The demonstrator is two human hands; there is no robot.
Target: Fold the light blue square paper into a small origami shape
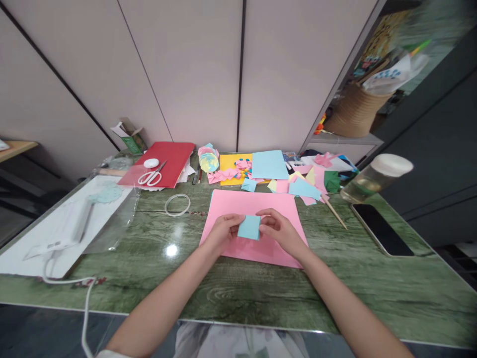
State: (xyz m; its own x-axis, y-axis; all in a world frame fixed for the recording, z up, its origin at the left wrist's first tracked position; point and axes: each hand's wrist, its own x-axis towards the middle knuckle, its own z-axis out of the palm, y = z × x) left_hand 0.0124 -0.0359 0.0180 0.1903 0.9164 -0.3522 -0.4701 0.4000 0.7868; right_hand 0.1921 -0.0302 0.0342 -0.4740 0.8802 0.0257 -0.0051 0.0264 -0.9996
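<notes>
A small light-blue paper square (249, 227), apparently folded in layers, is held up in front of me. My left hand (223, 231) pinches its left edge between thumb and fingers. At the right edge, the curled fingers and thumb of my right hand (278, 231) grip the paper lightly; some of those fingertips are hidden. Both hands are over a large pink paper sheet (238, 201), which lies flat on the green wood-grain table (208, 298).
Scissors (151, 176) lie on a red folder (171, 154) back left. Paper scraps (303, 188), a blue sheet (270, 165) and a paper flower (208, 158) line the back. At right are a wooden stick (335, 214), a phone (380, 229) and a bottle (376, 176). A white tape ring (178, 205) lies left.
</notes>
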